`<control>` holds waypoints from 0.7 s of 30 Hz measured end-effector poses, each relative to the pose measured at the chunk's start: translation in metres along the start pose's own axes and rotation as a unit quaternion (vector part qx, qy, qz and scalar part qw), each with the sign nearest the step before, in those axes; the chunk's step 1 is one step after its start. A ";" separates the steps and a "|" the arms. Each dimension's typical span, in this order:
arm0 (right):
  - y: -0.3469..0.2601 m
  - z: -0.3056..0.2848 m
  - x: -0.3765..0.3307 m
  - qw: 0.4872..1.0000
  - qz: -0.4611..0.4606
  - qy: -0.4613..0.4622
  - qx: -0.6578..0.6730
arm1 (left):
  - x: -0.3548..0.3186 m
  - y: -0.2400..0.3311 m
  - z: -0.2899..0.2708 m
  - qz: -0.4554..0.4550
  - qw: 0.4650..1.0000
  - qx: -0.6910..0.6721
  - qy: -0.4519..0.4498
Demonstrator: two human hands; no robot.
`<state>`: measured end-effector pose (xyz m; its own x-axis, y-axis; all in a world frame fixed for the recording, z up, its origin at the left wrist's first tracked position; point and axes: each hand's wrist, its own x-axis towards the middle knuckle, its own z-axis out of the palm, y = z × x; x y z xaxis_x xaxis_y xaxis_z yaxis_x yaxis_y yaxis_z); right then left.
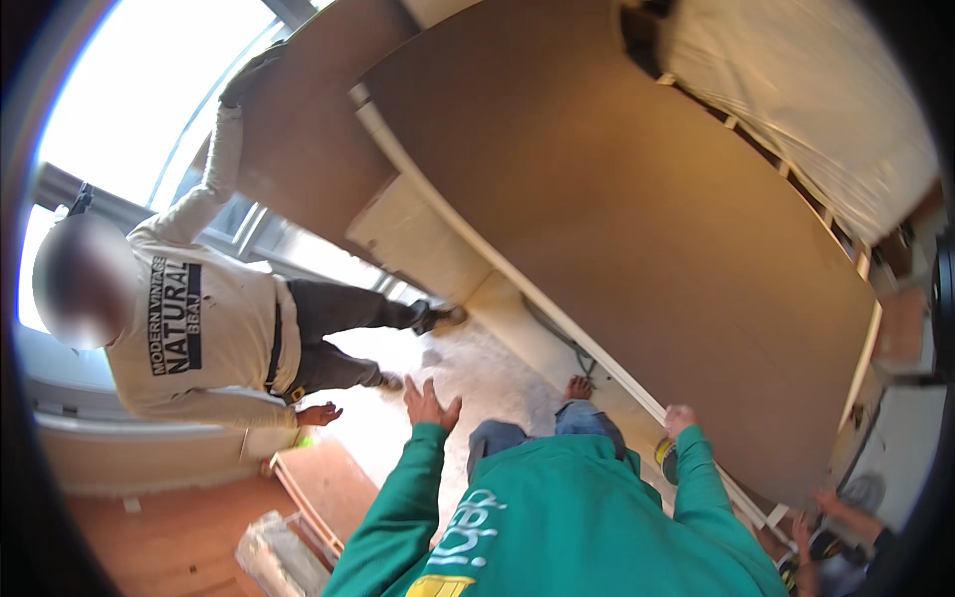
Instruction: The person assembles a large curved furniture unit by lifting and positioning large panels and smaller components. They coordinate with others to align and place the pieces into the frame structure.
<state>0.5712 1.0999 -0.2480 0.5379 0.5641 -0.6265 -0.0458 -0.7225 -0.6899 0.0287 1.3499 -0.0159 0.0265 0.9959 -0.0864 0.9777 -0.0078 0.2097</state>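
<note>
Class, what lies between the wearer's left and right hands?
In the head view, pale floor, the wearer's legs and a foot lie between the left hand and right hand.

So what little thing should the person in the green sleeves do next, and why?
Maybe move the left hand over to the white edge of the big brown board. Only the right hand is on that edge; the left is open and holds nothing, so two hands would probably steady such a wide board better.

Dark lettering (175, 316) marks a pale shirt (234, 303), white lettering (466, 532) a green sweatshirt (587, 512).
</note>
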 end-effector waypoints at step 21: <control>-0.061 0.127 -0.139 0.937 0.329 -0.121 0.003 | 0.513 -0.203 -0.046 -0.082 0.994 -0.070 0.013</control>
<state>0.3922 1.1168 -0.1653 0.1854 0.0725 -0.9800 -0.3055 -0.9436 -0.1277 -0.1653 1.8666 -0.0584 -0.1385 0.9848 -0.1053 0.9296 0.1659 0.3291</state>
